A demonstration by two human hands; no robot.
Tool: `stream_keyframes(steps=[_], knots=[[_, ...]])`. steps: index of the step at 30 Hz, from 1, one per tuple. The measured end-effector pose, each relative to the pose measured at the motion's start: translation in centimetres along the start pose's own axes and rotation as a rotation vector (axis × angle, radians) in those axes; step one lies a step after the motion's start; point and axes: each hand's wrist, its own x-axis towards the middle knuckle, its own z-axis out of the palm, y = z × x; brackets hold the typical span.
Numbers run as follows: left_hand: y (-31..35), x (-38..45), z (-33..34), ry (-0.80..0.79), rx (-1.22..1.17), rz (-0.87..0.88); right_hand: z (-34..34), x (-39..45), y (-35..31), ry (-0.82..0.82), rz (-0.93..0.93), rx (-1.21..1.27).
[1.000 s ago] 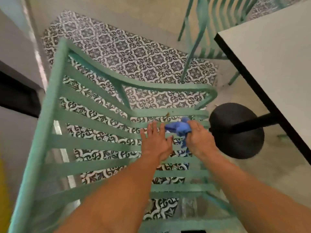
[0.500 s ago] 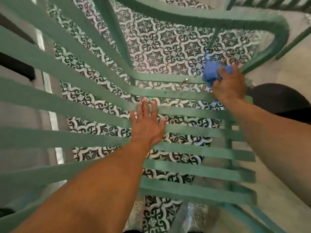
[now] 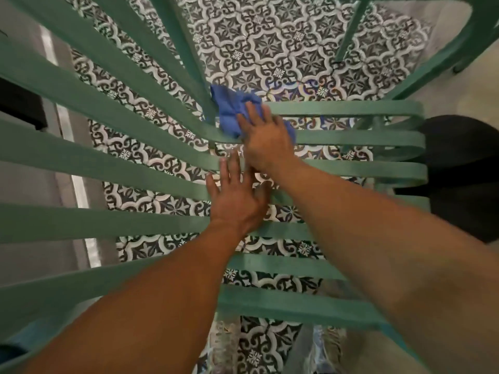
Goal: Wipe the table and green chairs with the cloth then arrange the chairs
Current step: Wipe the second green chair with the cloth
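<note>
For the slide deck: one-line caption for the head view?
Right hand presses blue cloth on green chair slats; left hand braces flat.

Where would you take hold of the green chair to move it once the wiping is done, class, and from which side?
Probably the curved end of the seat slats, from the right. The chair is all open slats, so fingers can hook around that edge. The left hand lies flat on the seat, and the right hand presses the blue cloth near the seat's back, so either must first shift its grip.

Single head-worn view, looking steeply down, very close over green chair (image 3: 351,168) slats, patterned floor (image 3: 270,49) beneath
</note>
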Motion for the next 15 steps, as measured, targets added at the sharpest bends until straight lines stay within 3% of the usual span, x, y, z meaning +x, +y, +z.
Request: stream_keyframes(steps=[5, 8, 11, 15], knots=[[-0.1, -0.2, -0.1, -0.021, -0.003, 0.024, -2.9, -10.0, 15.0, 0.182, 0.375, -0.051], [-0.6, -0.1, -0.7, -0.071, 0.006, 0.059, -4.5, -12.7, 18.3, 0.147, 0.573, -0.029], [-1.2, -0.8, -1.3, -0.083, 0.059, 0.068, -2.8, -9.9, 11.9, 0.137, 0.441, -0.025], [-2.2, -3.7, -2.1, -0.106, 0.303, 0.037, 0.6, -3.0, -5.2, -0.028, 0.139, 0.185]])
